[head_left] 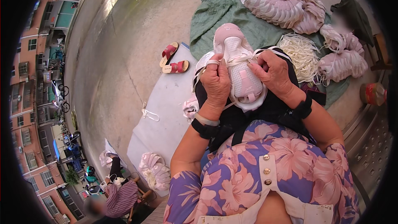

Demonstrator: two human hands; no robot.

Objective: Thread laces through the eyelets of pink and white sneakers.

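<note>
A pink and white shoe upper [248, 84] lies on my lap, its pink toe pointing away from me and its mesh tongue facing up. A white shoelace [238, 61] crosses it at the middle. My left hand [216, 82] pinches the lace at the left side, thumb against fingers. On the right side, my right hand [273, 74] is closed on another stretch of the lace, close to the eyelets. Lace ends trail off to both sides. Just beyond my right hand is a heap of loose cream laces [297, 56].
Stacks of pink uppers [286, 6] lie on a green cloth [215, 14], with further uppers [342, 64] at right. Red sandals [175, 67] stand by a pale sheet [166, 99]. A bottle [373, 94] is at far right. Another person [121, 197] sits at lower left, near bundled uppers [153, 169].
</note>
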